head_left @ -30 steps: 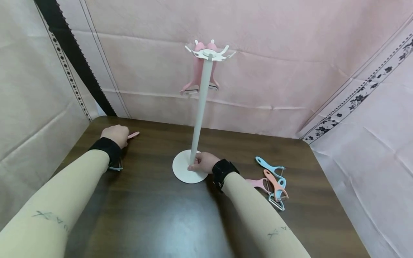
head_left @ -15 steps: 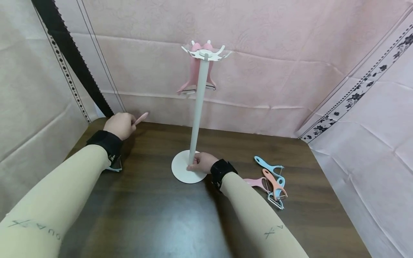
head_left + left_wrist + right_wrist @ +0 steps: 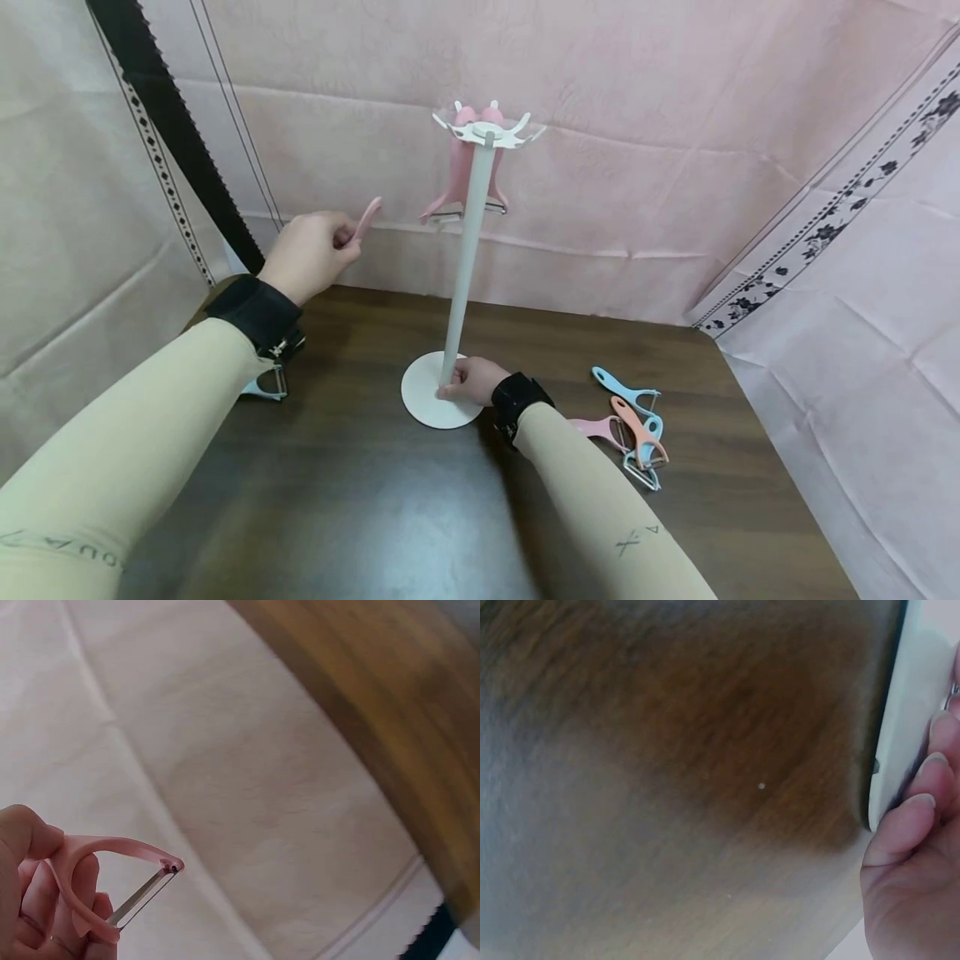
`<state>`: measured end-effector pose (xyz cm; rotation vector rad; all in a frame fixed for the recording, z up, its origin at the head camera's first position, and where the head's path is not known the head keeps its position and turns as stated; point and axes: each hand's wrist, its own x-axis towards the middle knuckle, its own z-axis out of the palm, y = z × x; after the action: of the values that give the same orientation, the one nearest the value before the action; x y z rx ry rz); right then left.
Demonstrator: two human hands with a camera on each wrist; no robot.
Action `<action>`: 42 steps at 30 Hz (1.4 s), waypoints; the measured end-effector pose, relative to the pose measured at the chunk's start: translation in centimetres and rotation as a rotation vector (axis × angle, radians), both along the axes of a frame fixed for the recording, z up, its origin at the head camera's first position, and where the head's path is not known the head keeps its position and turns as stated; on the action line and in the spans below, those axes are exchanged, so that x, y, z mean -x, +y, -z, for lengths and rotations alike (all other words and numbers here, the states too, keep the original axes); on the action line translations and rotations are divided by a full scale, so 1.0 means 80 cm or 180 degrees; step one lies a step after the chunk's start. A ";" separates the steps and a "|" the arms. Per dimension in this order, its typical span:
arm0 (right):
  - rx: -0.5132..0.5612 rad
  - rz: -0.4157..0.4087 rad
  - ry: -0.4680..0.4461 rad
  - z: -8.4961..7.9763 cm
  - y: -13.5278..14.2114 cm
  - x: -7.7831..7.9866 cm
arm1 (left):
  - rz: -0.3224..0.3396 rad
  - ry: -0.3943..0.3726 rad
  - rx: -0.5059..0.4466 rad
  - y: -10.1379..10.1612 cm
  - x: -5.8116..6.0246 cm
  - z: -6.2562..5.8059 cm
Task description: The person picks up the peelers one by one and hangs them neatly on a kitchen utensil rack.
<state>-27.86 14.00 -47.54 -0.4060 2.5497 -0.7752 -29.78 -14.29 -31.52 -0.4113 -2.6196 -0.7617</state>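
Pink peeler (image 3: 367, 219), pinched at the neck in the left hand (image 3: 311, 250) above the worktop's (image 3: 360, 500) back edge, left side, could topple the stand (image 3: 467, 250) on contact if the right hand (image 3: 480, 379) gripping its foot slackens.

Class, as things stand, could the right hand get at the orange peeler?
Likely yes, if it lets go: the right hand holds the white stand near its base, but the orange peeler lies nearby with nothing over it.
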 end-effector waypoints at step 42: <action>-0.0025 0.0080 0.0008 -0.001 -0.002 -0.002 | 0.0462 0.1076 -0.0621 0.066 -0.063 -0.109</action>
<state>-27.69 13.85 -47.46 -0.3732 2.5641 -0.7742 -24.74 -8.98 -22.79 -0.6188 -2.1980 -0.8983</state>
